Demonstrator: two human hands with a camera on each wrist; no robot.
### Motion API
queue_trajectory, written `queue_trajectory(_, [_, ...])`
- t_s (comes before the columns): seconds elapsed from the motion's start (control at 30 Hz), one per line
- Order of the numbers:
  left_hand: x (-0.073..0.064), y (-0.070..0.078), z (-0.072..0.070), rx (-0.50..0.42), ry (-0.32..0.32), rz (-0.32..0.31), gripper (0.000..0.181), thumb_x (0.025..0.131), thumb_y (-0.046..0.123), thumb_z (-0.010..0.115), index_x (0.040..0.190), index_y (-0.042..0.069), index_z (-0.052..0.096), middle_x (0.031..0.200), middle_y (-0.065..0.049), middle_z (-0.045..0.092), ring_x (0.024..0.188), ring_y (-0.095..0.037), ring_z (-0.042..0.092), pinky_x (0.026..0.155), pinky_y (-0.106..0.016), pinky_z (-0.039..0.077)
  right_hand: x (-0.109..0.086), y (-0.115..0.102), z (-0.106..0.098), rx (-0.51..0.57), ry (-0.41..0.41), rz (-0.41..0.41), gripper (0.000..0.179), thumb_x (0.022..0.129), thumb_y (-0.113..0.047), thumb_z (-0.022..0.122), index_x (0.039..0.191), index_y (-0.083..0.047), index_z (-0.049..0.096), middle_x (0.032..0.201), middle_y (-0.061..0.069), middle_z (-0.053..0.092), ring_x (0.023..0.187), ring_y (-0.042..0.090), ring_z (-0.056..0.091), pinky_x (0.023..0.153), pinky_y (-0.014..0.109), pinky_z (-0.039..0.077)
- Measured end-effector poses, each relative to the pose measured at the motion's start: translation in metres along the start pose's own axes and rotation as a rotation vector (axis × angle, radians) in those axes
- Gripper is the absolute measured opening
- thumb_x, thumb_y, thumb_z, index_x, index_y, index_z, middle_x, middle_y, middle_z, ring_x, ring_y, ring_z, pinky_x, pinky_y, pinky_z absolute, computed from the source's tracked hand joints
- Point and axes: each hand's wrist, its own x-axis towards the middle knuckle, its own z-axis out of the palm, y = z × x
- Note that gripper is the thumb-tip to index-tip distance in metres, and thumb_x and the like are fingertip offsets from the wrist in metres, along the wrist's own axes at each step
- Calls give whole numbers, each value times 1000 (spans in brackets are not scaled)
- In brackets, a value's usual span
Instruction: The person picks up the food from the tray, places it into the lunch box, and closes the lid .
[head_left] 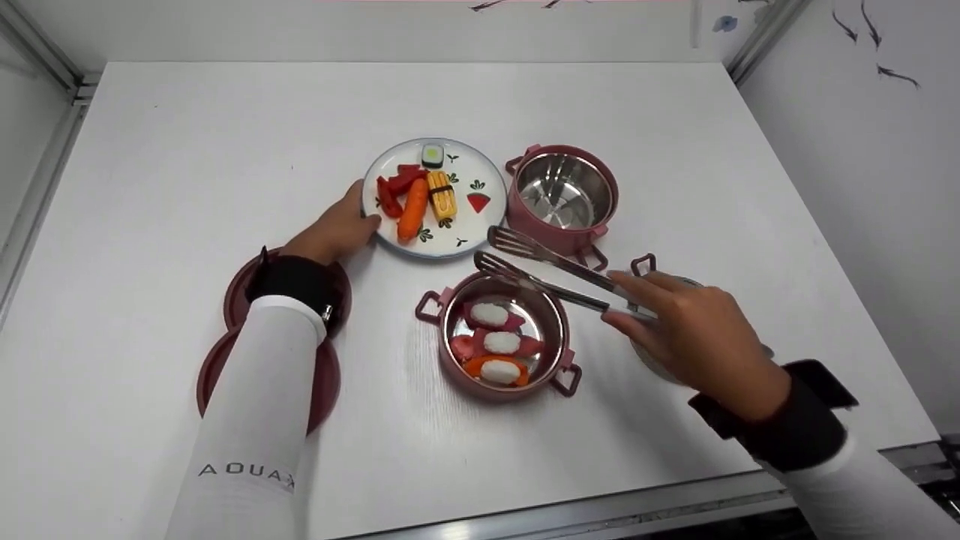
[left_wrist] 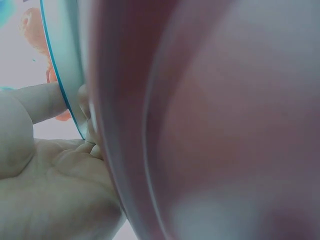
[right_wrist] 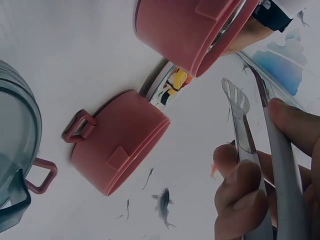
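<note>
My left hand (head_left: pixel 341 225) holds the left rim of a white plate (head_left: pixel 469 229), thumb on top and the other fingers beneath. On the plate lie an orange sausage-shaped piece (head_left: pixel 413 210), a yellow banded sushi piece (head_left: pixel 442 196), red pieces (head_left: pixel 389 196) and a sushi roll (head_left: pixel 433 155). My right hand (head_left: pixel 694 337) grips metal tongs (head_left: pixel 559 261), their slotted tips spread apart with nothing between them. These tips hover above the far rim of the near pink pot (head_left: pixel 501 391), which contains several white-topped sushi pieces (head_left: pixel 501 343). In the left wrist view, the thumb (left_wrist: pixel 42 102) crosses the plate's edge.
A second pink pot (head_left: pixel 566 191) with a bare steel inside stands right of the plate. Two dark red round lids (head_left: pixel 330 382) lie under my left forearm. A glass-topped piece with a pink handle (head_left: pixel 643 264) sits partly hidden beneath my right hand.
</note>
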Motion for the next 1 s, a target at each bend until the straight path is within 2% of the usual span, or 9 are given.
queue_trajectory(0.2, [0, -1, 2, -5, 13, 12, 68, 105, 21, 40, 162, 17, 3, 167, -10, 19, 155, -29, 16, 127, -47, 11, 44, -3, 21, -14, -106, 83, 44, 89, -34, 76, 125, -10, 69, 102, 15, 74, 70, 29, 70, 60, 45, 57])
queue_trajectory(0.33, [0, 0, 5, -6, 8, 3, 68, 104, 21, 40, 162, 17, 4, 167, -10, 20, 154, -28, 18, 127, -47, 12, 71, -8, 33, -32, -160, 118, 48, 90, -39, 73, 130, -12, 66, 104, 14, 74, 73, 30, 69, 62, 49, 57])
queue_trajectory(0.53, [3, 2, 7, -26, 18, 5, 68, 104, 20, 40, 162, 18, 5, 167, -10, 20, 155, -29, 16, 127, -47, 12, 104, -13, 43, -80, -242, 166, 49, 91, -42, 71, 131, -14, 65, 93, 11, 72, 74, 28, 66, 65, 45, 56])
queue_trajectory(0.63, [3, 2, 7, -19, 16, 3, 68, 104, 22, 40, 162, 18, 4, 167, -10, 19, 155, -29, 15, 127, -46, 12, 114, -14, 46, -80, -271, 184, 47, 92, -39, 71, 130, -14, 65, 93, 11, 71, 76, 29, 65, 67, 45, 56])
queue_trajectory(0.77, [3, 2, 4, -12, 17, 7, 68, 104, 22, 40, 162, 18, 3, 167, -10, 18, 155, -29, 14, 127, -47, 11, 121, -15, 50, -70, -270, 188, 44, 92, -36, 72, 128, -12, 66, 95, 12, 71, 79, 30, 65, 68, 46, 56])
queue_trajectory(1.0, [0, 3, 4, -27, 11, 21, 68, 104, 21, 40, 162, 17, 4, 167, -11, 19, 155, -29, 15, 127, -46, 11, 126, -17, 56, -49, -281, 212, 42, 92, -36, 72, 124, -10, 68, 101, 14, 73, 87, 31, 68, 74, 48, 58])
